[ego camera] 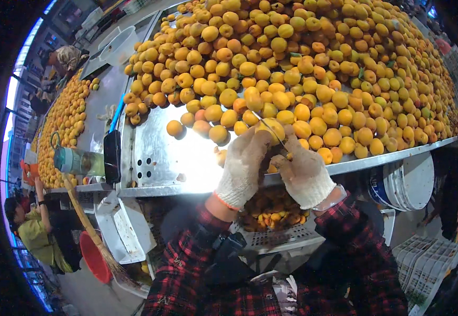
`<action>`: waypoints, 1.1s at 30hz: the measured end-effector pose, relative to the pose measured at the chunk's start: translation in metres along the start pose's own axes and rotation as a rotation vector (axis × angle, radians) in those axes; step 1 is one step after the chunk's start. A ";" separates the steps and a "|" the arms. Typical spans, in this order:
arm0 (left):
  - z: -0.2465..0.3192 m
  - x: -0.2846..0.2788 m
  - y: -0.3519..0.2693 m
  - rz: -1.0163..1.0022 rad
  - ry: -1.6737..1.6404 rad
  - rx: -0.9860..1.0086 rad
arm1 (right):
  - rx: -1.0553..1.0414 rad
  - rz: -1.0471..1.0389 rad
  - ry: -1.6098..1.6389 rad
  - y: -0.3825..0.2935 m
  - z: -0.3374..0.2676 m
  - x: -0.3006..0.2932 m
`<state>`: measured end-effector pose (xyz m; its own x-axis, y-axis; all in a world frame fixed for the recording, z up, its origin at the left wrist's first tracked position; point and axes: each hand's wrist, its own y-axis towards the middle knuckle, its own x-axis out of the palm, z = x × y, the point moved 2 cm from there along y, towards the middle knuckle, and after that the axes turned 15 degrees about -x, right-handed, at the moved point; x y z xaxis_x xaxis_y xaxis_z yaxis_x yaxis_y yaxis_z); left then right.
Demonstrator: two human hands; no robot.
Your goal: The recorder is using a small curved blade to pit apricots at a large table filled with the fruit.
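Observation:
My left hand [240, 168], in a soiled white knit glove, grips a yellow-orange apricot [267, 127] just above the table's front edge. My right hand [306, 172] wears a matching glove and pinches a thin metal blade [261, 119], which lies across the apricot's surface. Whether the blade has cut into the flesh cannot be made out. Its handle is hidden by my fingers. Beyond both hands, a large heap of apricots [248, 69] covers much of the steel table [158, 146]. Below my wrists, a plastic crate [270, 241] holds split apricots [272, 219].
On the left, a phone [112, 156] and a drink bottle [80, 161] stand along the table's side. A straw broom [94, 233] leans near a red basin [94, 256]. White buckets [409, 181] lie under the table at right. Other people [39, 237] work at both sides.

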<state>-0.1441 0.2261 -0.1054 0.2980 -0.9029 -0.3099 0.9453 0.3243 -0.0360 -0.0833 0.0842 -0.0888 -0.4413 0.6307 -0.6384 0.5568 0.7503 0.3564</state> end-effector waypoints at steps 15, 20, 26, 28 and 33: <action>0.027 0.009 0.002 -0.004 -0.597 -0.312 | 0.235 -0.131 0.348 -0.003 -0.004 0.012; 0.027 0.004 0.003 -0.142 -0.651 -0.236 | 0.328 -0.102 0.735 -0.004 -0.010 0.007; 0.040 0.003 -0.002 -0.083 -0.809 -0.209 | -0.311 -0.050 0.002 -0.008 0.004 0.004; 0.031 -0.001 0.006 0.052 -0.737 -0.185 | 0.388 -0.220 0.541 0.000 -0.011 -0.001; 0.040 -0.011 0.008 0.219 -0.377 -0.122 | 0.347 0.203 0.814 -0.003 0.008 -0.007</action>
<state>-0.1341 0.2273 -0.0641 0.5384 -0.8415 0.0440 0.8386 0.5299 -0.1263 -0.0768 0.0759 -0.0911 -0.5990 0.7883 0.1407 0.8007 0.5907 0.0993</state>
